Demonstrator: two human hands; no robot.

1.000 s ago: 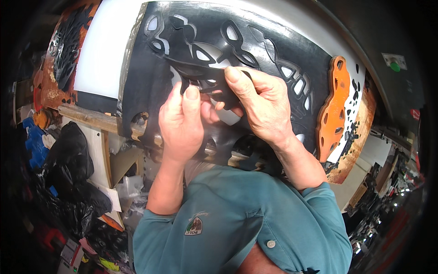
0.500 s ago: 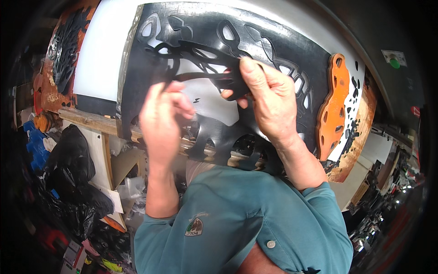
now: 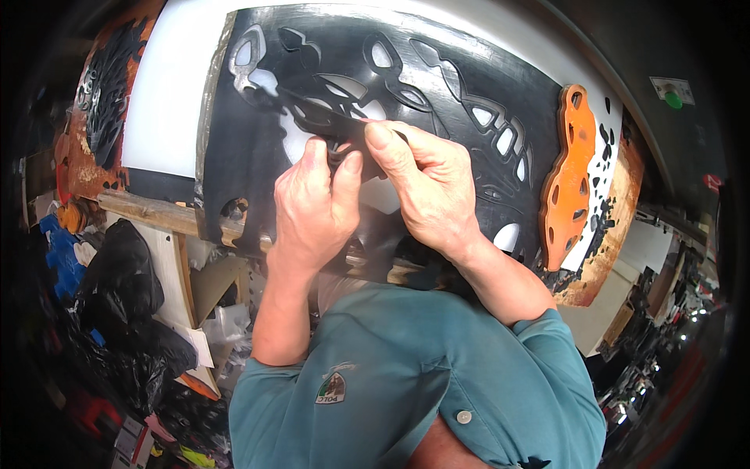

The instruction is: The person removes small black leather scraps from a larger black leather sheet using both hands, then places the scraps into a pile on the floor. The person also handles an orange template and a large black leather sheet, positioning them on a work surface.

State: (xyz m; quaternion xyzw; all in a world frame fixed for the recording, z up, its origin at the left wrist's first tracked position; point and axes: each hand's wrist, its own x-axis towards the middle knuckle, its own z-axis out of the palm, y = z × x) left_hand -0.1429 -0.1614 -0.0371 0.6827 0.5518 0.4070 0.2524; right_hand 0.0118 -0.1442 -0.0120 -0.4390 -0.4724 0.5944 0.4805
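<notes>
Pinching the black piece point(image 3: 350, 128), left hand point(image 3: 316, 202) and right hand point(image 3: 427, 181) both closed on it, I could tear it by overpulling.

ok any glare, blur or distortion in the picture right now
In the head view, glare brightens the black sheet near its far edge; head view again, fisheye bends that edge, corners go dark; same view, the lower-left clutter looks soft.

I am in a workshop: the cut black sheet point(image 3: 250, 148), orange holed plate point(image 3: 569, 168) and piled black pieces point(image 3: 109, 109) show it.
</notes>
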